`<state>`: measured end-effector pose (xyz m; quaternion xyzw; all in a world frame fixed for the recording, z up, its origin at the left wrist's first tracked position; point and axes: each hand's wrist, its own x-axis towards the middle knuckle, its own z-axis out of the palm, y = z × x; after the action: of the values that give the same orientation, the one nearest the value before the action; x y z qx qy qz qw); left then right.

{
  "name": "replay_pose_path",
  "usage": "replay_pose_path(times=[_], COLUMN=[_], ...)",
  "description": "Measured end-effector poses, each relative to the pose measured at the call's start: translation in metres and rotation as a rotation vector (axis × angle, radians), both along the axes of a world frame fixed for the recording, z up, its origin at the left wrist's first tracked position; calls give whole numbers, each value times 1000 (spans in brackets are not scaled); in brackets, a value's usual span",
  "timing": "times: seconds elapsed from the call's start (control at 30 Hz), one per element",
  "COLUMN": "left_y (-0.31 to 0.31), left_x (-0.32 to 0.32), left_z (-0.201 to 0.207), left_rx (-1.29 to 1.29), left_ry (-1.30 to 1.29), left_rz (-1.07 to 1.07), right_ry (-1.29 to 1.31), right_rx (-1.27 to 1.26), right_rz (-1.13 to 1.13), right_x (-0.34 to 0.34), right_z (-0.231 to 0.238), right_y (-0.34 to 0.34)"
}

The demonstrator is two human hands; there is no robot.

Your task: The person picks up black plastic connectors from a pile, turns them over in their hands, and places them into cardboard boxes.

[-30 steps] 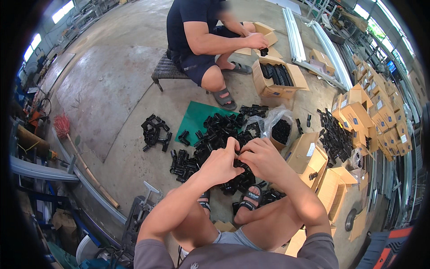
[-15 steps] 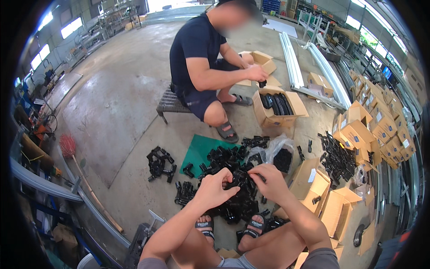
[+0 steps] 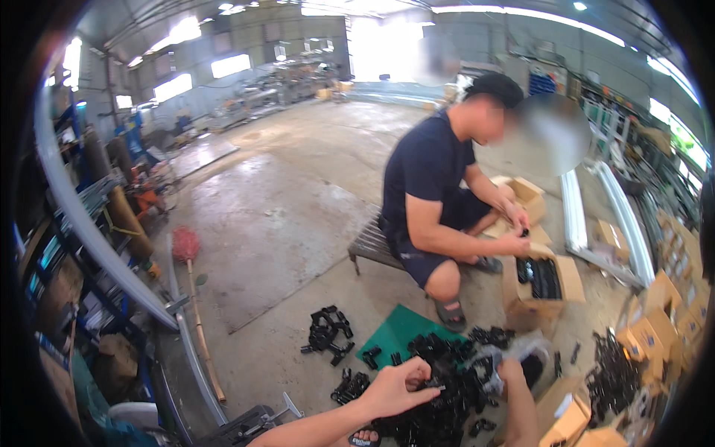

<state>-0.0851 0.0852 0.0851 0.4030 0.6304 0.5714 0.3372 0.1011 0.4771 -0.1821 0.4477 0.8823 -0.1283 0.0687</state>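
Note:
My left hand (image 3: 399,389) is over a heap of black fittings (image 3: 439,417), its fingers curled and thumb stretched forward. A small black fitting (image 3: 414,385) shows between them, mostly hidden by the fingers. To the right, my right hand (image 3: 512,368) reaches down into a clear plastic bag (image 3: 488,366) that lines a box of small black parts (image 3: 532,368). Its fingertips are hidden there, so what they touch cannot be seen. Under the heap's far side lies a green sheet (image 3: 395,331).
Across the heap, a co-worker (image 3: 432,171) sits on a low bench (image 3: 366,240), handling a black piece above a filled carton (image 3: 514,298). Linked black fittings (image 3: 328,331) lie left of the sheet. Opened cartons (image 3: 564,406) and a black parts pile (image 3: 614,376) stand right; a broom (image 3: 197,320) lies left.
My right hand has left the spot beside my left hand and moved right into the plastic bag. The view has tilted up and swung left, so everything sits lower and further right.

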Motion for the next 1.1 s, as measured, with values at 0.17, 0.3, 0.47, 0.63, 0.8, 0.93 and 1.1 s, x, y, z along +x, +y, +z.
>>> replay_pose_path(times=[0.17, 0.3, 0.47, 0.63, 0.8, 0.93, 1.1], left_y=[-12, 2, 6, 14, 17, 14, 8], left_x=[3, 1, -5, -3, -6, -8, -10], left_z=[5, 21, -5, -3, 0, 8, -5], left_rx=[-130, -109, -175, -210, -205, -162, -190], left_ry=[11, -23, 19, 10, 33, 72, 110], left_rz=[11, 22, -24, -108, -162, -133, -111], right_ry=[85, 65, -19, -161, -176, -34, -6], right_rx=[-93, 9, 96, 172, 235, 270, 173], right_rz=[-161, -285, -242, -142, -188, -91, 79], right_x=[-30, -29, -36, -41, -34, -35, -44], right_z=[-87, -129, -135, -165, -193, -204, -108], right_y=[-18, 2, -9, -6, 9, 22, -28])
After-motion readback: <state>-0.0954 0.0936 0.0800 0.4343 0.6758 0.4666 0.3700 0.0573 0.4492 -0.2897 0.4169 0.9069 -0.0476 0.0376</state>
